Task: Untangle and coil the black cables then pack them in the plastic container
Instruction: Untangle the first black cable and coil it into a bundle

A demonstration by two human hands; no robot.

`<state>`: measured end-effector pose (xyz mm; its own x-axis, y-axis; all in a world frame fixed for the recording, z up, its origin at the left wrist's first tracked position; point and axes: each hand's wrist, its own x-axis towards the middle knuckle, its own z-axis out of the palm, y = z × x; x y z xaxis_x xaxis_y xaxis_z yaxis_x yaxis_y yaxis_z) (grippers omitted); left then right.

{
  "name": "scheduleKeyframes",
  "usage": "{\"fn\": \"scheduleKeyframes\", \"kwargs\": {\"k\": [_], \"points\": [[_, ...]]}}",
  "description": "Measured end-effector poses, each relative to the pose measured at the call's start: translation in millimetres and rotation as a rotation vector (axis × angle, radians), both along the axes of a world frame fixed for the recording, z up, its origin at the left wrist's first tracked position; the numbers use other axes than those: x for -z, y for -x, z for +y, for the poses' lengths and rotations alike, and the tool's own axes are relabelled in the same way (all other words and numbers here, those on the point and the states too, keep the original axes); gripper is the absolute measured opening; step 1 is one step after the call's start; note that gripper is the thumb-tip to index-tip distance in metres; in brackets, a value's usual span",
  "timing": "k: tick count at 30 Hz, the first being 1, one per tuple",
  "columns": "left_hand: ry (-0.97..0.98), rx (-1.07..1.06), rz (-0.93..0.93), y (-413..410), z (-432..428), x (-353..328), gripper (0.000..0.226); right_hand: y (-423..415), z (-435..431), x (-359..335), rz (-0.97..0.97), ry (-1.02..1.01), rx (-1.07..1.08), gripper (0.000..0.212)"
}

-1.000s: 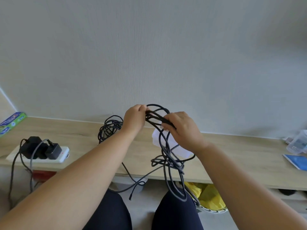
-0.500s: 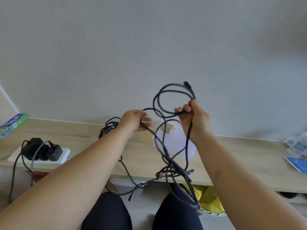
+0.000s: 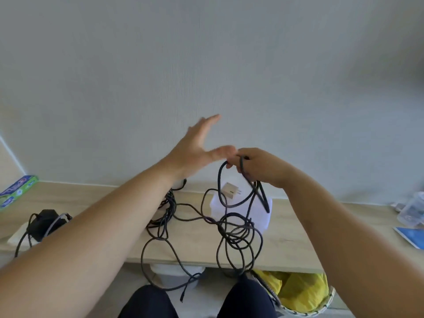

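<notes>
The person's right hand (image 3: pixel 259 167) is gripping one loop of the black cables (image 3: pixel 232 234), its fingers (image 3: pixel 231 162) curling round the strand. The rest is hanging from that grip in a loose snarl that is sagging over the plastic container (image 3: pixel 265 220) and the front edge of the desk (image 3: pixel 289 246). The left hand (image 3: pixel 197 146) is hovering beside it with fingers straight and spread, holding nothing.

A second dark bundle (image 3: pixel 165 210) is lying on the desk to the left, and a strand appears to be linking it to the hanging snarl. A white plug adapter (image 3: pixel 231 191) is showing behind the raised loop; whether it is hanging or resting on the container is hard to tell.

The cables are looking light, thin and limp, so they are likely drooping wherever they are unsupported and tightening into knots if pulled hard. The better hold is probably a free end or the adapter, feeding the length through gently rather than tugging at the middle of the snarl.
</notes>
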<state>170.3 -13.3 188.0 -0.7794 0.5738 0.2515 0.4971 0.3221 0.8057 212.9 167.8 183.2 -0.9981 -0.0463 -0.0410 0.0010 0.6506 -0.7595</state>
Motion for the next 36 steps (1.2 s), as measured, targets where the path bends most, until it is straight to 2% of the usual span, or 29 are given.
{"fn": "scheduleKeyframes", "kwargs": {"k": [2, 4, 6, 8, 10, 11, 12, 14, 18, 19, 21, 23, 24, 26, 30, 36], "points": [[0.132, 0.11, -0.133, -2.2, 8.5, -5.7, 0.123, 1.2, -7.7, -5.7, 0.05, -0.269, -0.039, 0.017], [0.204, 0.066, -0.24, -0.9, 16.1, -3.3, 0.114, 3.9, -12.7, -7.3, 0.109, -0.505, -0.052, 0.02], [0.216, -0.036, -0.27, 2.6, 19.5, 3.7, 0.093, 6.2, -15.4, -5.2, 0.13, -0.556, -0.035, 0.019], [0.196, -0.04, -0.335, 7.9, 19.1, 9.8, 0.062, 6.1, -15.3, -4.3, 0.131, -0.356, -0.001, 0.014], [0.11, 0.045, -0.478, 8.2, 15.8, 8.8, 0.028, 4.9, -11.9, -6.0, 0.146, -0.101, 0.006, 0.02], [0.039, 0.102, -0.57, 4.8, 14.2, 7.2, 0.021, 4.0, -9.0, -6.1, 0.15, -0.003, -0.014, 0.024], [-0.021, 0.16, -0.636, 1.7, 13.7, 5.4, 0.02, 2.8, -6.1, -6.2, 0.153, 0.087, -0.055, 0.029], [-0.063, 0.233, -0.646, -6.6, 15.5, 3.4, 0.023, 1.5, 3.1, 0.2, 0.121, 0.298, -0.161, 0.039], [-0.169, 0.172, -0.601, -10.0, 13.2, 5.9, 0.029, -0.5, 34.4, 31.5, -0.05, 0.698, -0.201, 0.058], [-0.214, 0.15, -0.609, -7.3, 9.6, 7.4, 0.03, -2.0, 40.1, 44.9, -0.086, 0.687, -0.135, 0.054], [-0.285, 0.167, -0.634, -3.4, 2.7, 11.3, 0.03, -8.6, 42.6, 77.1, -0.152, 0.441, 0.01, 0.053], [-0.324, 0.226, -0.641, -3.5, -0.7, 13.6, 0.027, -17.4, 34.0, 110.4, -0.248, 0.155, 0.012, 0.062], [-0.346, 0.248, -0.641, -4.2, -1.2, 13.5, 0.026, -21.0, 28.7, 124.8, -0.284, 0.073, -0.006, 0.064], [-0.412, 0.26, -0.655, -2.6, -4.3, 13.6, 0.026, -25.3, 21.6, 147.5, -0.283, 0.014, 0.009, 0.065], [-0.499, 0.196, -0.644, 7.9, -21.8, 17.0, 0.033, -25.2, 24.7, 160.5, -0.172, -0.058, 0.095, 0.055], [-0.376, 0.076, -0.58, 17.1, -32.0, 36.6, 0.034, -19.1, 33.6, 161.7, -0.198, -0.335, -0.033, 0.025]]}}
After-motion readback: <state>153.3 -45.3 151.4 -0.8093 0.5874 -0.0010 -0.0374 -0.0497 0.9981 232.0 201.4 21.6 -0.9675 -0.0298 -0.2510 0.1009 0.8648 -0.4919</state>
